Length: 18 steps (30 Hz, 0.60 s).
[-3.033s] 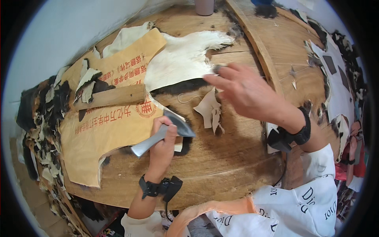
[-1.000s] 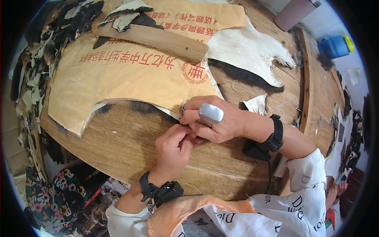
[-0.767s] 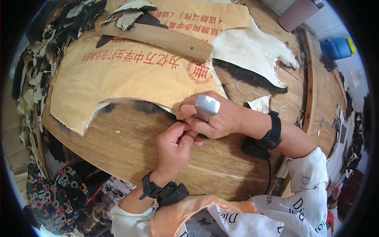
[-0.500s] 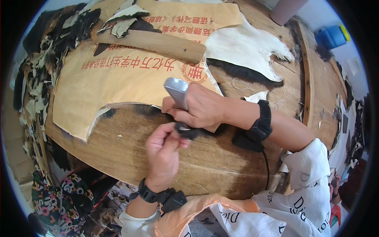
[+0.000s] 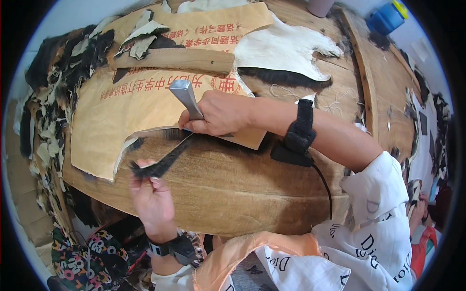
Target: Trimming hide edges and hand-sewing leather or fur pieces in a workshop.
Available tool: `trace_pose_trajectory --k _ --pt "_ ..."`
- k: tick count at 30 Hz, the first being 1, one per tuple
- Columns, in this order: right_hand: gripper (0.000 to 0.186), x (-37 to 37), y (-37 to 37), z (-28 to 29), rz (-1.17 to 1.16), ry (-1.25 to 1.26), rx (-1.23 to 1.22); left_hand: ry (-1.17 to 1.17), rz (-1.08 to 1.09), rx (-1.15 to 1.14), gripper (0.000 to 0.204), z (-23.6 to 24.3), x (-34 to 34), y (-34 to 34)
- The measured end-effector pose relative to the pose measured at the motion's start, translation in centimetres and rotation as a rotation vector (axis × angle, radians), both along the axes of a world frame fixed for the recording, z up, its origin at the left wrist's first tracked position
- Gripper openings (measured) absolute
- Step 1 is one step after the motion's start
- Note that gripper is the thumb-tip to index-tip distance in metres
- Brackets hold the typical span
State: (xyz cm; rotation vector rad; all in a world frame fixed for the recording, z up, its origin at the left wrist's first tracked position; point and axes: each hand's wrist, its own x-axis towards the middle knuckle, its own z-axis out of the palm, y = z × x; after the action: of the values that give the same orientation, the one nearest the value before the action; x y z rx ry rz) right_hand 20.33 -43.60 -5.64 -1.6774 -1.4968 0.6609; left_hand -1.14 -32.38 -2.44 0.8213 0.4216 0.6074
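Container (image 5: 385, 20), blue, yellow-lidded, contents hidden, well apart from right hand (image 5: 219, 114)

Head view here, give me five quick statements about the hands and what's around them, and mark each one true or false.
1. The right hand grips a grey tool. True.
2. The left hand holds a dark fur strip. True.
3. A wooden slat lies on the tan paper. True.
4. The left hand rests on the wooden slat. False: it is apart from it, nearer the person.
5. Both wrists are bare. False: each wears a black band.
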Motion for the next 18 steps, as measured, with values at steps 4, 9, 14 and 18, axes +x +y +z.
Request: trace_pose_trajectory --k 4,9,14,18 --pt "0.026 0.1 -0.1 1.6 -0.018 -0.040 -0.056 0.002 -0.094 -0.039 0.025 2.1 -0.3 1.6" --pt "0.032 0.4 0.7 0.3 -0.091 0.013 -0.118 -0.128 -0.126 0.377 0.029 5.7 2.3 5.9" --pt "0.035 0.6 -9.2 6.4 -0.615 0.109 -0.344 0.015 -0.531 0.329 0.029 5.1 11.6 0.1" --pt "0.026 -1.9 -17.4 9.8 -1.182 -0.006 -0.097 -0.029 -0.945 0.727 0.013 2.4 17.7 -5.3"
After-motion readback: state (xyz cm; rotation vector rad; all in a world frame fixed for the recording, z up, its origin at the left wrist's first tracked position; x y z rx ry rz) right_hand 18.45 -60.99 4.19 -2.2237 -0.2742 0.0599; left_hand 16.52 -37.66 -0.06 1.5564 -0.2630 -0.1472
